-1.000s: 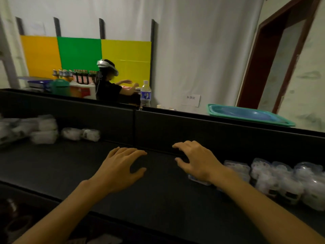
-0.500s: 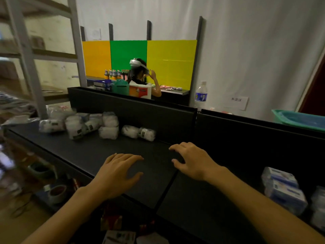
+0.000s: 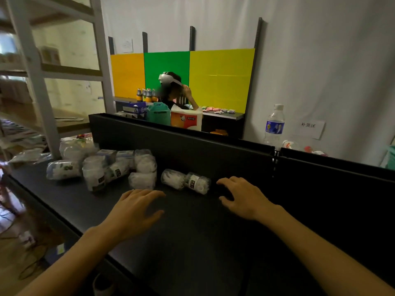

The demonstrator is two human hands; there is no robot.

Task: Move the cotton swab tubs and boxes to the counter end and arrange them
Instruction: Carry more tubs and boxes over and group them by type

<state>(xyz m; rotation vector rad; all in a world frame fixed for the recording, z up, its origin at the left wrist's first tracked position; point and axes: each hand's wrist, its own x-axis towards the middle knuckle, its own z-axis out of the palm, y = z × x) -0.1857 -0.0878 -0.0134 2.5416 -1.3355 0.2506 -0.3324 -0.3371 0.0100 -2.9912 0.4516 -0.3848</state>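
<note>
Both hands empty, fingers spread: left hand [image 3: 136, 208], right hand [image 3: 245, 199] over surface [image 3: 192, 242]. Lying cotton swab tub [image 3: 185, 181] looks light, slick, rolls; grip around mid-body.

The counter [image 3: 192, 231] looks matt black, smooth. The cotton swab tubs [image 3: 184, 180] are clear glossy plastic with paper labels. The water bottle [image 3: 274, 127] is clear plastic. The shelf frame [image 3: 34, 77] is perhaps painted metal.

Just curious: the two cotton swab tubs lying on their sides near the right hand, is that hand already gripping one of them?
No. In the head view the right hand is open and holds nothing; the two tubs lie on their sides just left of its fingertips, on the black counter.
</note>
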